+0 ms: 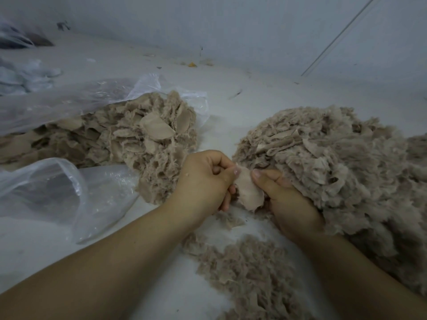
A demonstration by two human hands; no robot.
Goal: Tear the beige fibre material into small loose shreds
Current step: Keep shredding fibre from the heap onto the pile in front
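Loose shreds (249, 273) are strewn nearest. Beyond, between two beige heaps, a flat fibre piece (248, 192) is pinched by left hand (203, 181) and right hand (284, 199), fingers curled; soft, light (judged easily torn), best gripped at opposite edges.

Hands (245, 188) between bagged pile (129, 139) left, shredded heap (335, 158) right.

Beige fibre (323, 158): matt, fluffy, frayed. Left of it, plastic bag (57, 185): clear, glossy, crinkled. Floor (265, 93) beneath: matt, pale.
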